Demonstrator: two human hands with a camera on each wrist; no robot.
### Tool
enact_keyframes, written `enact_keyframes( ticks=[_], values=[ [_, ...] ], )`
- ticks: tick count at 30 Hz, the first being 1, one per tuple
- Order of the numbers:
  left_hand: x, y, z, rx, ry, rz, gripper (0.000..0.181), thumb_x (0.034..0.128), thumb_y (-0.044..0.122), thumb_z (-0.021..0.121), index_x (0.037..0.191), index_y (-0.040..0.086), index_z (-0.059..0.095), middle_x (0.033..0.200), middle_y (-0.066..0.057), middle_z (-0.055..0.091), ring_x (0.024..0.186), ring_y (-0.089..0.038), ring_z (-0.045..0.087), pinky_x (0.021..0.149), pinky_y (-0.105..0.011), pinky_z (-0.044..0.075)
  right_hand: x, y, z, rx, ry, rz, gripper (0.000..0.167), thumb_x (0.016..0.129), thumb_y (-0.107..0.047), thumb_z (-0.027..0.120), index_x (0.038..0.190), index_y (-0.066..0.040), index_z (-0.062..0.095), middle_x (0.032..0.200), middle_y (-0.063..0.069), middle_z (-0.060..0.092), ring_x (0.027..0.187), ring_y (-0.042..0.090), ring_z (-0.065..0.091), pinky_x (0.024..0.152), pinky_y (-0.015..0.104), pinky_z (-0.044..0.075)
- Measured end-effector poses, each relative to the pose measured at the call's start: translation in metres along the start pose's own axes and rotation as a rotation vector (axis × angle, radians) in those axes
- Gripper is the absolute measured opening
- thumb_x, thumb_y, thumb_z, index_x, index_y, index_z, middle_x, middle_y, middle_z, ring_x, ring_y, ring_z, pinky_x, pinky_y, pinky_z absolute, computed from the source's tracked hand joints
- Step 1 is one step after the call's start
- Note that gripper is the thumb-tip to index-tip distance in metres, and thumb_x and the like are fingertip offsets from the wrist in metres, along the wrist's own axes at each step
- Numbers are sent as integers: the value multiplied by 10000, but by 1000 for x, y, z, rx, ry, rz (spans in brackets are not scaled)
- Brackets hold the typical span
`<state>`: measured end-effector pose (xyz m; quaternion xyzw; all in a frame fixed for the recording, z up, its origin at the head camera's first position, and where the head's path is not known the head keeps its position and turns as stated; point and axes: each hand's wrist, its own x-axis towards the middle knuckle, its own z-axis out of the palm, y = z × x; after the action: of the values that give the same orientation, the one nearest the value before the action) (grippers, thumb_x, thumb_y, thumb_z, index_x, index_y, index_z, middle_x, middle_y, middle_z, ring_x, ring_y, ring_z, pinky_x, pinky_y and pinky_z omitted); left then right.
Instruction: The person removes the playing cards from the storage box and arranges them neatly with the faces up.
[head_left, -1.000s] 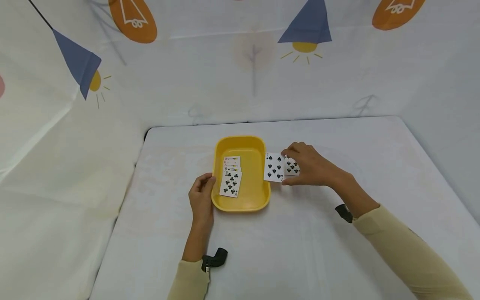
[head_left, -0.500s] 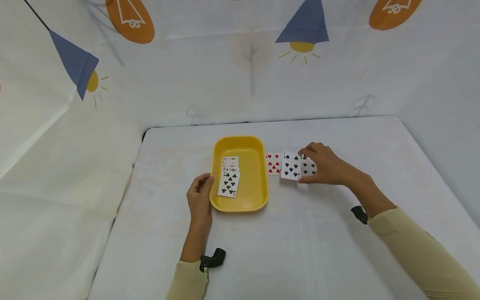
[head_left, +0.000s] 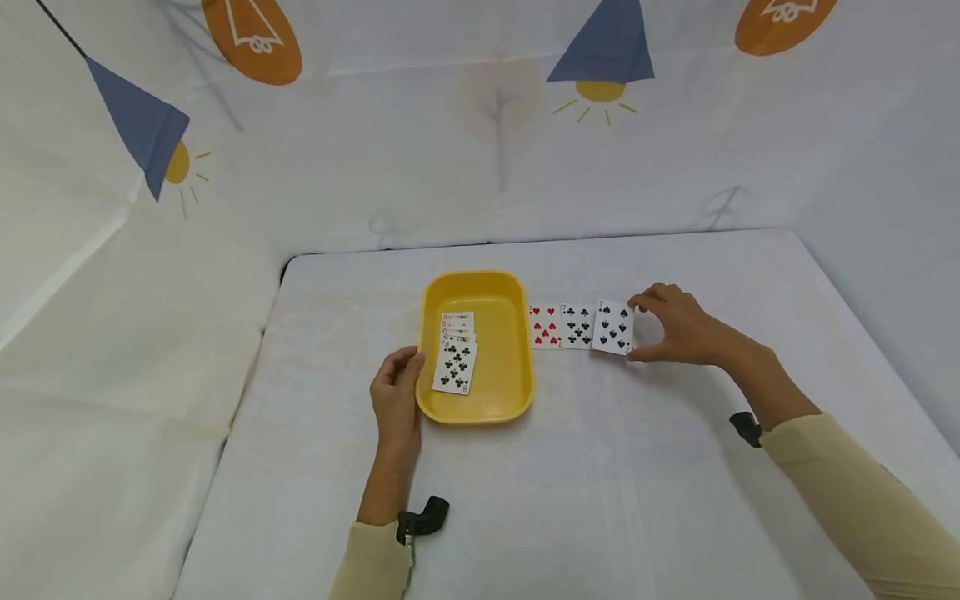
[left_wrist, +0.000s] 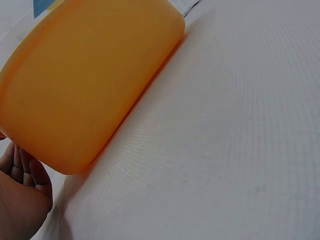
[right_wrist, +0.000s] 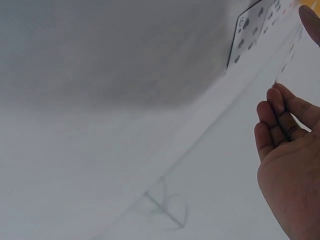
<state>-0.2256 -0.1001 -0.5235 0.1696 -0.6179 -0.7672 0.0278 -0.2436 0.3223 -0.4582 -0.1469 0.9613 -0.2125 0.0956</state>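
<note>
The right hand point(head_left: 686, 333), spread wide, now pinches the spade card point(head_left: 613, 327) farther right of the yellow tray point(head_left: 504, 358), so the club card point(head_left: 577, 327) shows, and the left hand point(head_left: 396, 396) grips the tray's side.

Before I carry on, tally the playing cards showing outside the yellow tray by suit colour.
Red: 1, the seven of hearts
Black: 3, the seven of clubs, the seven of spades in the right hand, and another black-suited card showing in the right wrist view
Total: 4
</note>
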Motion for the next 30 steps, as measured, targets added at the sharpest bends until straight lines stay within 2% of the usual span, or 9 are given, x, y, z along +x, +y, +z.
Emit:
enact_keyframes(
  ticks=[11,19,30],
  values=[
    [-1,1,2,7,15,8,292,920,209,736,1164,58,679,1166,-88,604,1053,-208,552,895,-254,519,-7,22,-2,-29,-19,76,789,709,-381,908,1302,-1,553,1194,164,516,1122,366,435,942,573,385],
    [1,0,1,2,18,9,297,923,196,733,1166,37,672,1158,-89,600,1049,-202,552,914,-262,516,-11,34,-9,-60,-26,66,792,715,-379,903,1304,11,545,1188,182,513,1104,377,438,915,579,381],
    [-1,1,2,12,22,12,299,917,217,739,1165,62,677,1169,-83,601,1060,-207,556,908,-262,523,-16,49,-8,-42,-52,101,803,707,-394,908,1289,24,543,1179,175,503,1090,364,438,923,568,373]
  ],
)
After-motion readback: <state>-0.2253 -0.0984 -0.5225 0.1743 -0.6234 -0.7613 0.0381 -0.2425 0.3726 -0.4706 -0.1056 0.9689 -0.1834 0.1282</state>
